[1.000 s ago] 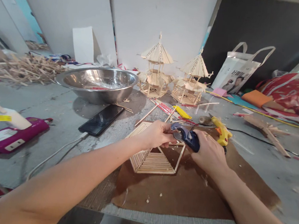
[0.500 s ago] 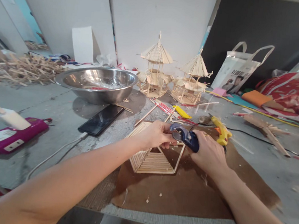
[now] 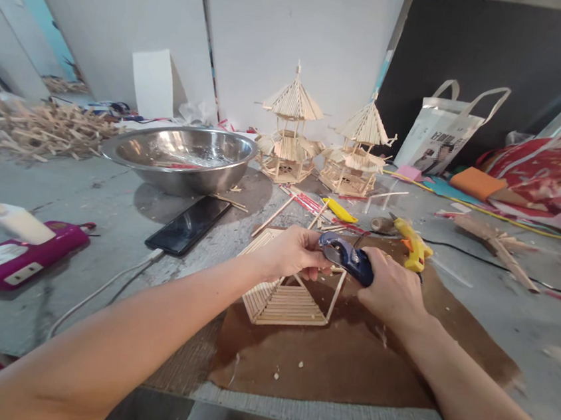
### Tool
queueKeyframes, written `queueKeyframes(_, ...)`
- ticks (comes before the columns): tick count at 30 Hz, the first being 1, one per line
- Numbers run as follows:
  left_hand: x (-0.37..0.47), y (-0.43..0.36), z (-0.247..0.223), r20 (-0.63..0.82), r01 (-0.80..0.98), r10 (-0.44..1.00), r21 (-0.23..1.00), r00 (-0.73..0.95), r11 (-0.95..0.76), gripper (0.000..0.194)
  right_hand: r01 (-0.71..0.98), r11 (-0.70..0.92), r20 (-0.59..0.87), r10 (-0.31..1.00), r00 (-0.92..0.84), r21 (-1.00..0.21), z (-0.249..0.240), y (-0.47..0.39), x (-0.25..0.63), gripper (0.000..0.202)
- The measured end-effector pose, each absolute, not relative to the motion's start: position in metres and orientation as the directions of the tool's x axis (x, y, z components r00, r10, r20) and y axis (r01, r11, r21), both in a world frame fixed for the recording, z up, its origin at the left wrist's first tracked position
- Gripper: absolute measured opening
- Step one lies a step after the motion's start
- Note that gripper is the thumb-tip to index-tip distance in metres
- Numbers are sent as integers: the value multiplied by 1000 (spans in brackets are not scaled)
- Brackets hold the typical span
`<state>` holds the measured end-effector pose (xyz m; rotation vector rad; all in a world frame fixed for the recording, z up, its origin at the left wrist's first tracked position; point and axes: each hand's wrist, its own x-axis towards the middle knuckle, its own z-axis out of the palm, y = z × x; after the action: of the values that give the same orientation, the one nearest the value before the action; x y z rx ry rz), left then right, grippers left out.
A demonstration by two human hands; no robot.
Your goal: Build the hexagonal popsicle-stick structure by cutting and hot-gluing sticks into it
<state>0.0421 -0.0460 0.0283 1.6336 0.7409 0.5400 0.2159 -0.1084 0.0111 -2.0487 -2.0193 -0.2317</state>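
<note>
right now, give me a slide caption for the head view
Right hand grips blue cutters beside the left hand, over a partly slatted stick frame; two stick pagodas stand behind.

A stainless-steel basin (image 3: 193, 182) stands behind a black smartphone (image 3: 189, 226); a purple power strip (image 3: 58, 248) lies far left, a white 2-handled carrier bag (image 3: 436, 134) back right.

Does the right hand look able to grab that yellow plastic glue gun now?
Probably not straight away: the right hand is wrapped around dark-blue metal-bladed cutters. The glue gun lies just beyond, seemingly unblocked.
</note>
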Motion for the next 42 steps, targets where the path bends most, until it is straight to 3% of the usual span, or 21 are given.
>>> queueKeyframes(26,40,-44,31,-129,145,673,989,728,32,19,999,-54,234,971,54,-7,8,-107,212,22)
queueKeyframes(35,39,-41,31,-145,145,654,988,742,54,23,996,-59,188,980,70,-64,11,-106,212,26)
queueKeyframes(42,33,-36,31,-245,281,611,959,753,37,27,988,-97,204,972,120,-122,12,-102,220,33)
